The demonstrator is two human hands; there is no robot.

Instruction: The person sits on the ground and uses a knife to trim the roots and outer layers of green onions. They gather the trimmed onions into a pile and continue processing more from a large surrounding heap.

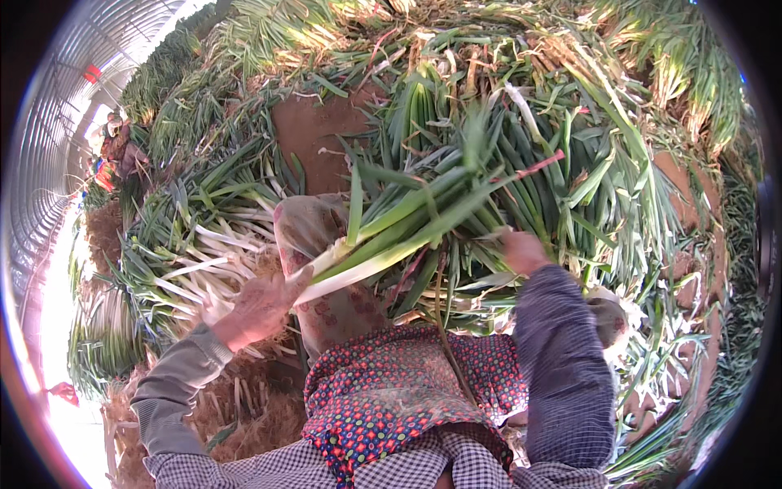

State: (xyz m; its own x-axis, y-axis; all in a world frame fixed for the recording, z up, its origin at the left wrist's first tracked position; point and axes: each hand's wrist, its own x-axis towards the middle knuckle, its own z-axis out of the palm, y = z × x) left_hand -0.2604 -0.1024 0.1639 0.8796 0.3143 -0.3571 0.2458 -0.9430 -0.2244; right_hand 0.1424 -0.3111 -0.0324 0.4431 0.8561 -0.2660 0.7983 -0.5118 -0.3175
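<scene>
My left hand point(263, 308) is closed around the white lower ends of a few long green onions point(366, 267). Their green leaves slant up to the right, over my bent knee point(308, 235). My right hand point(525, 252) is blurred, low over the leafy heap point(519, 165) on the right, near the leaves. Whether its fingers grip anything is unclear. A pinkish-red strip point(540, 165) crosses the leaf tips. Left of my knee lies a loose pile of white-stemmed onions point(201, 269), partly behind my left hand.
Fibrous roots and cut stem ends point(263, 422) lie at lower left. An onion bundle point(104, 336) stands beyond them. More onions point(293, 30) cover the far ground around a bare soil patch point(324, 125). Another person point(122, 147) is at far left, beside a ribbed tunnel wall point(46, 140).
</scene>
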